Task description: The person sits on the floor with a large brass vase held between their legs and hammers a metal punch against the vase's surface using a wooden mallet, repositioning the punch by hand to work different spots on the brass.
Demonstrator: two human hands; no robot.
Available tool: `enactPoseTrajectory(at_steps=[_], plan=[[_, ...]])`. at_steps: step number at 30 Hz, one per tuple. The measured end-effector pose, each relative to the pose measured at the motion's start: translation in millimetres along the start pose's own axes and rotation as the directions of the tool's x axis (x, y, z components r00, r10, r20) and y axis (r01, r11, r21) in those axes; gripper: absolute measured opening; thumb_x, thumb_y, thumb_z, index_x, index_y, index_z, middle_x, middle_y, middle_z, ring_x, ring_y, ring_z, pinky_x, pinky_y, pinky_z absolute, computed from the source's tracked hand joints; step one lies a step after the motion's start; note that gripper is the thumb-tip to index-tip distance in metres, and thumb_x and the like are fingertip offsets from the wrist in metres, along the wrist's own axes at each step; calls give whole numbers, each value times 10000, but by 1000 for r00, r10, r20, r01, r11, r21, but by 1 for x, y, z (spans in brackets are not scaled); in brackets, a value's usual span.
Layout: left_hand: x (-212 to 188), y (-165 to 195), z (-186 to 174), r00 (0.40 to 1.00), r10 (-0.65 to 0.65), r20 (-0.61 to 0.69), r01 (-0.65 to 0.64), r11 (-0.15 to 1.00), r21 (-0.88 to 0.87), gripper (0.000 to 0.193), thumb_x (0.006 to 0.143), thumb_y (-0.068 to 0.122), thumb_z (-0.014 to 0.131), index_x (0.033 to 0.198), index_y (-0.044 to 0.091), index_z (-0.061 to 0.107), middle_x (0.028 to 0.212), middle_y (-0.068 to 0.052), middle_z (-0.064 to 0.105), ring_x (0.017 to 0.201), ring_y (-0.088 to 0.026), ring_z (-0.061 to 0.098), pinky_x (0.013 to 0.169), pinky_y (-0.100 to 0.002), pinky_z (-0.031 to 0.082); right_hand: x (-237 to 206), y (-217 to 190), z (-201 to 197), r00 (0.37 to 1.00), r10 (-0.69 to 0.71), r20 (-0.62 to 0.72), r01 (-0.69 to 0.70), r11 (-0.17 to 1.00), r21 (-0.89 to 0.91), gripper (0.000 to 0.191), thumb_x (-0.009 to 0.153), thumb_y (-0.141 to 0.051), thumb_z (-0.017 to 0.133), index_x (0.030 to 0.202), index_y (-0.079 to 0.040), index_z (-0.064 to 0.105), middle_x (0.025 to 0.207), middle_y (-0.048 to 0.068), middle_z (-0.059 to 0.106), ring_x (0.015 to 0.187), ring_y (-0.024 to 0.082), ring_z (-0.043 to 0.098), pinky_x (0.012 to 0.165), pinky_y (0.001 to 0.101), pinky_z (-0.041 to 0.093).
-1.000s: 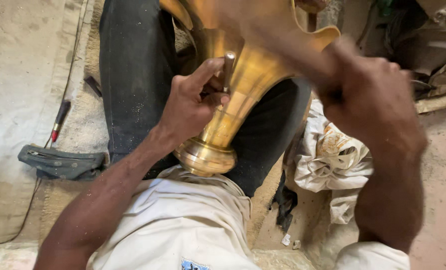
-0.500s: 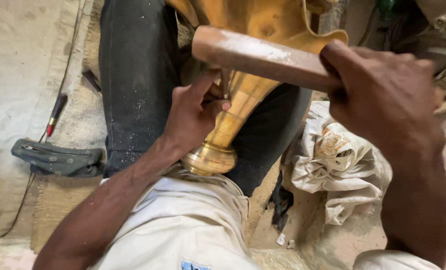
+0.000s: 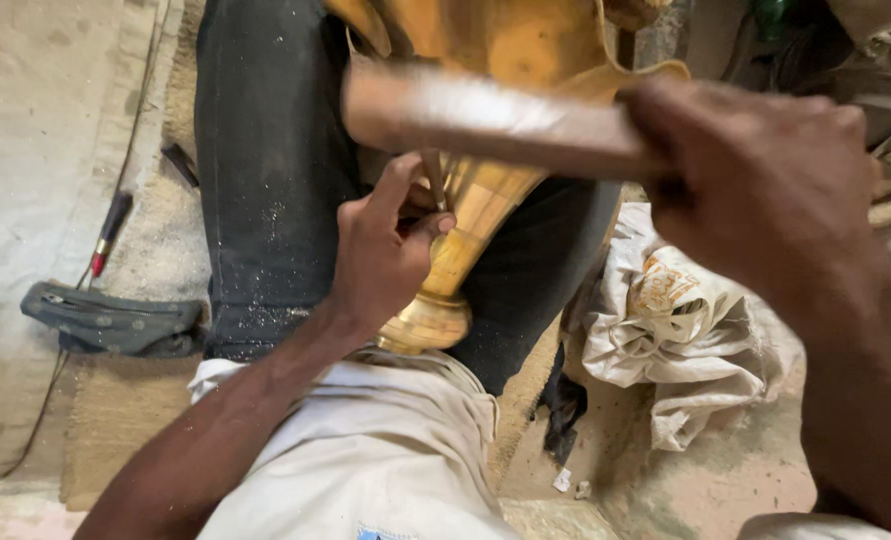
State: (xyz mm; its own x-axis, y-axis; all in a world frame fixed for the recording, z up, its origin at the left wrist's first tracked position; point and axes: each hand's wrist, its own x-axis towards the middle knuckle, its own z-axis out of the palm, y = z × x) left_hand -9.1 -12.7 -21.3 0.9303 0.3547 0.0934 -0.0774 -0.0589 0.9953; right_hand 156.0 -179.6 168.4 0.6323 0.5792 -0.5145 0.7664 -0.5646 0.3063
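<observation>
On the floor at the left lie a dark pouch (image 3: 115, 320) and a red-tipped tool (image 3: 108, 232). The left hand (image 3: 380, 255) has its grip clamped on a thin metal punch (image 3: 433, 180), its tip set against the brass vessel (image 3: 475, 200) resting across the person's dark-trousered lap. Above it, the right hand (image 3: 765, 180) is closed around a blurred wooden mallet (image 3: 485, 115). A crumpled cloth (image 3: 675, 320) lies on the floor at the right.

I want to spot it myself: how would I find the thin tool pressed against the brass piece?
Start at the golden brass vessel lying between the dark trouser legs. The left hand grips its narrow neck, pinching a thin metal punch upright against it. Unlike the thick wooden mallet above, it is slim and dark.
</observation>
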Motion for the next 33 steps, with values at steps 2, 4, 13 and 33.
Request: enactPoseTrajectory(at_steps=[2, 4, 13, 33], plan=[[-5, 0, 2, 1000, 10, -24, -10, 1000, -10, 583, 911, -88, 747, 1409, 80, 496, 961, -103, 749, 889, -162, 781, 712, -294, 637, 1, -4, -4, 949, -43, -313, 163, 914, 371, 388, 948, -204, 720, 1245, -28, 543, 943, 178, 670, 709, 247, 684, 550, 359, 589], [-7, -1, 3, 1000, -7, -29, 7, 1000, 0, 555, 912, -91, 750, 1385, 82, 515, 935, -97, 741, 860, -158, 773, 716, -299, 629, 1, -10, -7, 986, -97, -134, 111, 989, 100, 386, 916, -207, 736, 1259, -113, 588, 908, 98, 722, 633, 207, 686, 520, 361, 585], [-13, 7, 5, 997, -34, -73, 36, 999, 30, 472, 930, -88, 771, 1316, 43, 533, 935, -99, 719, 825, -143, 728, 768, -304, 603, -10, -11, -11, 999, -36, 5, 36, 991, -132, 276, 1042, -253, 639, 1311, -233, 582, 783, 14, 662, 589, 151, 643, 474, 339, 576], [-35, 4, 8, 993, -54, -106, 71, 983, 170, 331, 915, 36, 830, 1130, -8, 581, 843, -107, 733, 658, -132, 688, 607, -288, 531, -31, -23, -13, 946, -215, -244, 180, 971, -156, 495, 940, -256, 713, 1421, -203, 607, 816, 8, 677, 591, 139, 647, 459, 289, 543]])
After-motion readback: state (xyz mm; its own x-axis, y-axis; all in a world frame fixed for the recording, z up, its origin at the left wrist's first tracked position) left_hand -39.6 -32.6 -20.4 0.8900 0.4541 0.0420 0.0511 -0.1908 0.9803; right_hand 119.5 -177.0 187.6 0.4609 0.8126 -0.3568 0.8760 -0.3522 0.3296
